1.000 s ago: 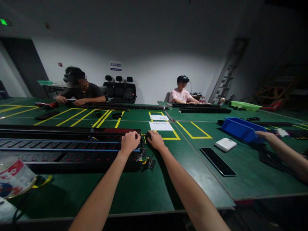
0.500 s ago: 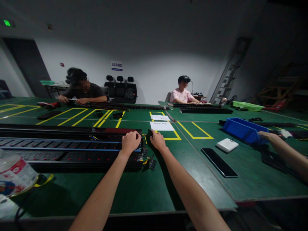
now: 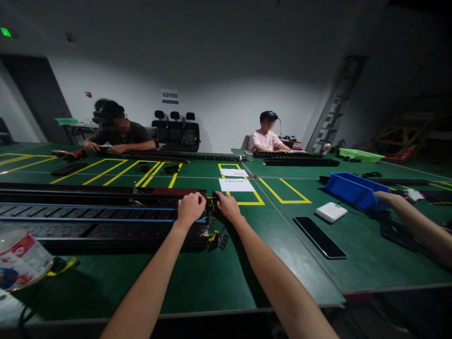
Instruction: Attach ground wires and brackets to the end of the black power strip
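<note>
Several long black power strips (image 3: 141, 230) with rows of sockets and red dots lie side by side in front of me on the left. My left hand (image 3: 190, 208) is closed over the right end of a rear strip, fingers curled round it. Just right of that end, my right hand (image 3: 229, 207) pinches a small black end piece (image 3: 215, 196), partly hidden by the fingers. Yellow-green wires (image 3: 213, 236) stick out of the nearest strip's end, and a black connector (image 3: 222, 239) hangs beside them.
A phone (image 3: 319, 237), a white box (image 3: 331, 212) and a blue bin (image 3: 349, 190) stand to the right; another person's hand (image 3: 384, 197) touches the bin. Paper sheets (image 3: 236, 185) lie ahead. A plastic jar (image 3: 23, 259) is near left. Two people sit across the table.
My right hand has shifted slightly left, bringing the black end piece closer to the strip's end. My left hand stays on the strip. The view has swung a little.
</note>
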A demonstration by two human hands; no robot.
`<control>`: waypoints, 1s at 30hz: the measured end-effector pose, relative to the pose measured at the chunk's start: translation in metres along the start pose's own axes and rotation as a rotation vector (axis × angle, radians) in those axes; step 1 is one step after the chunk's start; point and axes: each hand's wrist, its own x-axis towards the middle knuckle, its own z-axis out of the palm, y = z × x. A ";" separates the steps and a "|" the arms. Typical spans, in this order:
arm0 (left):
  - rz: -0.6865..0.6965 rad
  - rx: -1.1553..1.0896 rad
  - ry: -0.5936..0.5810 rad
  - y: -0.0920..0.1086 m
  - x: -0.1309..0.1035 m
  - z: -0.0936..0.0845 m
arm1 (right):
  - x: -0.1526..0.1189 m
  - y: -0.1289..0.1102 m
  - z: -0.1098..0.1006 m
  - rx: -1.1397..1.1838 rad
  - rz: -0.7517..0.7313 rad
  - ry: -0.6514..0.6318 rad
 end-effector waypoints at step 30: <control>0.027 -0.007 0.006 -0.006 0.003 0.005 | -0.002 -0.002 0.002 0.109 0.075 0.009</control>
